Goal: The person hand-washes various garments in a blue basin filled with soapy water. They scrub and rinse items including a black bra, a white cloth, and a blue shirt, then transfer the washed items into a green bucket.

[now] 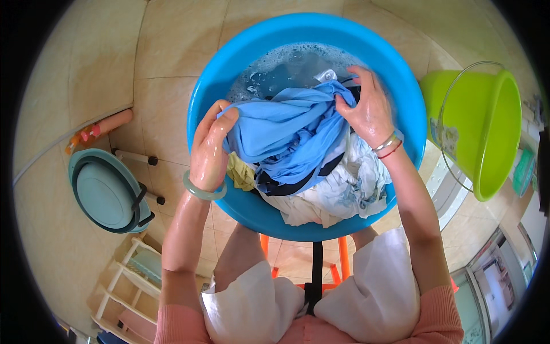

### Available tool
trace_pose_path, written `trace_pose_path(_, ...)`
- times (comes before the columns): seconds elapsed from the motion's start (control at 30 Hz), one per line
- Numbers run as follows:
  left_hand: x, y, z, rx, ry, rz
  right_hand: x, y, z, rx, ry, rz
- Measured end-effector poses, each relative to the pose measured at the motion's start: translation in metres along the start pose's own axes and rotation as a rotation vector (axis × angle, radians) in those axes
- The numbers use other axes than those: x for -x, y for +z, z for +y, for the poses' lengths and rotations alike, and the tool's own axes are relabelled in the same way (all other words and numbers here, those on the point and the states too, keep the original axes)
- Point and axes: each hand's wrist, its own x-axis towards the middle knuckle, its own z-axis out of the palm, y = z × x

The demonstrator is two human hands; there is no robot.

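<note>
A light blue garment point(275, 123) stretches between my two hands over a big blue basin point(409, 114). At its left end, my left hand point(213, 143), wet and wearing a pale green bangle, pinches the cloth between thumb and fingers. My right hand point(368, 106) curves thumb and fingers round the bunched right end; some fingertips are hidden. Soapy water point(298, 66) fills the far part of the basin. Nearer me lie white wet clothes point(361, 183), a yellowish cloth point(240, 172) and dark fabric under the blue garment.
A lime green bucket point(464, 114) with a wire handle lies tipped at the right. On the left are a grey-green basin point(105, 192), pink-orange bottles point(103, 127) and a cream shelf rack point(129, 275). Orange stool legs point(343, 258) show below the blue basin, between my knees.
</note>
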Motion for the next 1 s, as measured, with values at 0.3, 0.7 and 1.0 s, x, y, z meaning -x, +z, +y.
trace_pose_path(0.3, 0.004, -0.02, -0.01, -1.014, 0.203, -0.133, -0.013, -0.02, -0.011, -1.022, 0.414, -0.072)
trace_pose_path(0.7, 0.038, -0.021, 0.033, 0.441, 0.184, -0.066, -0.011, -0.041, -0.05, -0.866, -0.056, -0.361)
trace_pose_path(1.0, 0.019, -0.027, -0.011, 0.219, 0.409, -0.01, 0.002, -0.061, -0.051, -1.196, 0.264, -0.463)
